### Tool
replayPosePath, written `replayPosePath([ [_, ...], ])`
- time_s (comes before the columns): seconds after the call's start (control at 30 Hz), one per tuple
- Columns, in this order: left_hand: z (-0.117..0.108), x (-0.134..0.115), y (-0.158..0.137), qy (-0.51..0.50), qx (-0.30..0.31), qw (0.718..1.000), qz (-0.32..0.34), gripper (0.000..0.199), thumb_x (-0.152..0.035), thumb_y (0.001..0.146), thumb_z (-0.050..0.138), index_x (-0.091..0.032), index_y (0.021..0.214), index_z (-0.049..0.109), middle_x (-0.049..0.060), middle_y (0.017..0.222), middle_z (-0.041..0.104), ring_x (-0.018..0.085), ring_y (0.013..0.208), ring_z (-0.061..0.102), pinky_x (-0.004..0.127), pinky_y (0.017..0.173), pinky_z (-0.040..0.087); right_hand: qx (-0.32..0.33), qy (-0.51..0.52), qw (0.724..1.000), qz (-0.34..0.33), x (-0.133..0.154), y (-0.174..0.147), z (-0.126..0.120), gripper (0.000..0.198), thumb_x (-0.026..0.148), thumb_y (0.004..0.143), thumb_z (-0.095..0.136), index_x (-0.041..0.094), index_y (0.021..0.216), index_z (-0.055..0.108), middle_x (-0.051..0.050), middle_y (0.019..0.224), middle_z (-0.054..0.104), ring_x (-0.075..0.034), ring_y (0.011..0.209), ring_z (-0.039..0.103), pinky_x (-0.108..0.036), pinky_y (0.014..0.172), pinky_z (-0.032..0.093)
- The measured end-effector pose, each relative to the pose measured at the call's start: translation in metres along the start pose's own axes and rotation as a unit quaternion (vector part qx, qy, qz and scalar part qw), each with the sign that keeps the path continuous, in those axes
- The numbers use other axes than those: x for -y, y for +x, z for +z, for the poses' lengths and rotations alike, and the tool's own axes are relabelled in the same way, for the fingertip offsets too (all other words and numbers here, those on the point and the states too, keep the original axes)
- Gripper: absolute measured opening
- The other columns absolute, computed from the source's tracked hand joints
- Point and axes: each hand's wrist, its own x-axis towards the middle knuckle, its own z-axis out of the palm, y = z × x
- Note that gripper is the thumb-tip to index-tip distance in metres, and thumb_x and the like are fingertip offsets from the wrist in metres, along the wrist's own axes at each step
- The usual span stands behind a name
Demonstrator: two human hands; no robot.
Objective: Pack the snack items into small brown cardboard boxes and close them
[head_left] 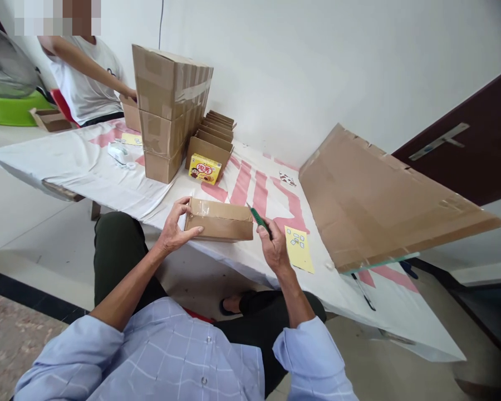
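Observation:
A small cardboard box (223, 227) lies at the near edge of the cloth-covered table, with a strip of clear tape on its top near the left end. My left hand (177, 227) grips its left end, thumb on the near side and fingers at the far corner. In my right hand (273, 245) is a green utility knife (259, 219), its blade pointing up and left just beyond the box's right end. Whether the blade touches the cardboard I cannot tell. A yellow card (299, 250) with several small stickers lies beside my right hand.
Stacked taped cartons (158, 111) stand at the back left. Next to them are a yellow printed box (205, 169) and a row of open boxes (211, 139). A large cardboard panel (384, 206) leans on the right. Another person (87, 83) sits at the far left.

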Motion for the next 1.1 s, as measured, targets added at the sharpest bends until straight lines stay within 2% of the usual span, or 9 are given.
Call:
replayPosePath([
  [0.2, 0.002, -0.007, -0.006, 0.021, -0.012, 1.0, 0.015, 0.051, -0.051, 0.076, 0.089, -0.026, 0.107, 0.057, 0.019, 0.157, 0.057, 0.039, 0.153, 0.05, 0.059, 0.127, 0.039, 0.162, -0.003, 0.98, -0.112, 0.053, 0.022, -0.012, 0.033, 0.044, 0.105, 0.061, 0.026, 0.124, 0.082, -0.007, 0.118, 0.083, -0.027, 0.105, 0.076, -0.042, 0.097, 0.06],
  [0.37, 0.005, -0.007, -0.006, 0.02, -0.014, 0.999, 0.028, 0.049, -0.048, 0.078, 0.088, -0.026, 0.107, 0.056, 0.019, 0.157, 0.056, 0.039, 0.152, 0.051, 0.058, 0.126, 0.041, 0.225, -0.021, 0.966, -0.127, 0.07, 0.031, -0.005, 0.031, 0.041, 0.104, 0.063, 0.026, 0.12, 0.085, -0.006, 0.117, 0.085, -0.028, 0.106, 0.078, -0.042, 0.099, 0.06],
  [0.7, 0.006, -0.003, -0.007, 0.013, -0.016, 0.999, 0.027, 0.052, -0.052, 0.077, 0.089, -0.026, 0.108, 0.056, 0.02, 0.158, 0.055, 0.04, 0.152, 0.05, 0.061, 0.128, 0.039, 0.242, -0.025, 0.961, -0.13, 0.077, 0.041, 0.007, 0.032, 0.044, 0.104, 0.062, 0.025, 0.111, 0.088, -0.004, 0.107, 0.087, -0.026, 0.093, 0.08, -0.037, 0.086, 0.062],
  [0.9, 0.006, -0.002, -0.006, 0.014, -0.015, 0.999, 0.04, 0.05, -0.047, 0.078, 0.089, -0.026, 0.108, 0.055, 0.019, 0.156, 0.055, 0.039, 0.152, 0.051, 0.059, 0.127, 0.04, 0.217, -0.028, 0.964, -0.151, 0.081, 0.045, 0.007, 0.029, 0.043, 0.103, 0.065, 0.027, 0.109, 0.088, -0.005, 0.108, 0.086, -0.027, 0.098, 0.079, -0.04, 0.093, 0.061],
  [1.1, 0.005, -0.003, -0.007, 0.016, -0.009, 0.999, 0.034, 0.05, -0.045, 0.077, 0.089, -0.026, 0.109, 0.055, 0.018, 0.157, 0.055, 0.039, 0.152, 0.051, 0.059, 0.127, 0.04, 0.244, -0.066, 0.953, -0.168, 0.09, 0.049, 0.008, 0.03, 0.041, 0.104, 0.061, 0.028, 0.111, 0.087, -0.003, 0.108, 0.086, -0.026, 0.096, 0.079, -0.038, 0.091, 0.06],
])
